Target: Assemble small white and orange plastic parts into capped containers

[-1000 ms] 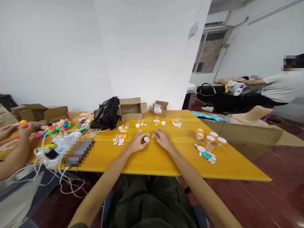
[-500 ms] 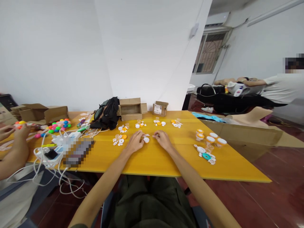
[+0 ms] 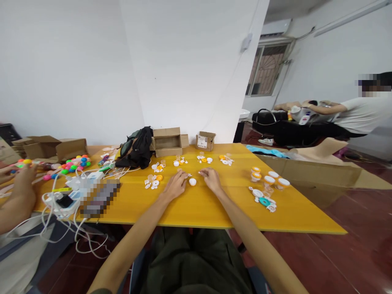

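"Where is the white cup?"

"On the table, between both hands. At nine o'clock from it, the left hand curls beside openwork pieces; whether it grips one, nobody can tell. At three, the right hand pinches a small white piece."

"What surrounds them?"

"Lidded jars farther out at three, a backpack at ten, an open carton at eleven. A power strip and cables crowd nine."

"And what's unclear?"

"Fingers partly cover the openwork; pixelation masks something dark near the strip; the left edge crops a co-worker's arm."
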### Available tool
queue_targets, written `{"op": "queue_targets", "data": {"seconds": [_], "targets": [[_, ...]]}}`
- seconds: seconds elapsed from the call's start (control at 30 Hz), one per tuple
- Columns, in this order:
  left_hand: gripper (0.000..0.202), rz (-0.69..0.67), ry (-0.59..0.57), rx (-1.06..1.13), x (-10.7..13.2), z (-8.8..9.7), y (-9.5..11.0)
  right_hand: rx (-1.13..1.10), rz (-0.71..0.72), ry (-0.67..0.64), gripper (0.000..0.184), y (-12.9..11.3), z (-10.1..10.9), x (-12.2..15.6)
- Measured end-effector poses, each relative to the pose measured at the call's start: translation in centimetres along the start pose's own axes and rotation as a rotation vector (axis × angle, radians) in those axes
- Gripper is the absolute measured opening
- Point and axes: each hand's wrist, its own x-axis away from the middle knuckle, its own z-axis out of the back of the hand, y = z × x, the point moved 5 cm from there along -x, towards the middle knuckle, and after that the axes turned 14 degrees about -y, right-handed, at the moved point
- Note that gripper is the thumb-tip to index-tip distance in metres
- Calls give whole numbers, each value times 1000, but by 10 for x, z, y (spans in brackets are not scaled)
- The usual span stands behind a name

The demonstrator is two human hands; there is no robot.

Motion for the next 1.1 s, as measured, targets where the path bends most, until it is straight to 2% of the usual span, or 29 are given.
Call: {"op": "queue_targets", "data": {"seconds": [0.17, 0.37, 0.57, 0.77, 1.1], "targets": [[27, -12, -33, -24, -2, -8, -5, -198, -5, -18, 1, -1, -3, -2], [18, 10, -20, 44, -3, -4, -8, -292, -45, -50, 11, -9, -7, 1], [13, 63, 61, 305, -5, 4, -11, -412, -21, -117, 25, -21, -13, 4], [17, 41, 54, 598, -11, -3, -10, -488, 8, -190, 27, -30, -23, 6], [15, 54, 121, 638, -10, 2, -8, -561, -7, -235, 31, -29, -33, 6]]}}
